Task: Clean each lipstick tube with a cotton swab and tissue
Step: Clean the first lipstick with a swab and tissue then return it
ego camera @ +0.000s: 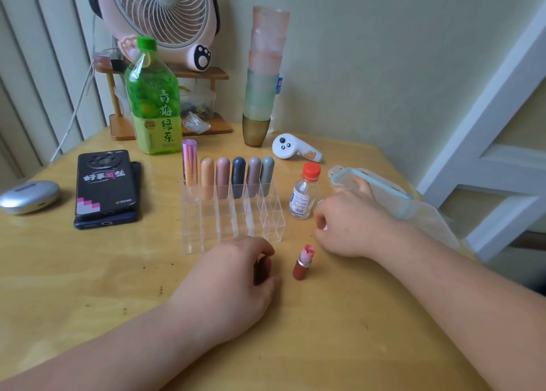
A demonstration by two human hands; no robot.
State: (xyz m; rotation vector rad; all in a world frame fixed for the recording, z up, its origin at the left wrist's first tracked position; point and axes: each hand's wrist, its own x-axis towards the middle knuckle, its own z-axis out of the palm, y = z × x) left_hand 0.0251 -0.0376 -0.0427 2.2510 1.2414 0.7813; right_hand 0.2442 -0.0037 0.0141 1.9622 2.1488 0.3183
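Observation:
An uncapped lipstick with a dark red base and pink tip stands on the wooden table between my hands. My left hand rests on the table just left of it, fingers curled round a dark red cap. My right hand lies to the right, fingers curled; something small and white shows in its grip, too small to name. A clear acrylic organizer behind holds several capped lipsticks in its back row. A small clear bottle with a red cap stands beside it.
A clear lidded box lies behind my right hand. Two stacked phones and a silver case sit at left. A green tea bottle, stacked cups, a white controller and a pink fan stand at the back.

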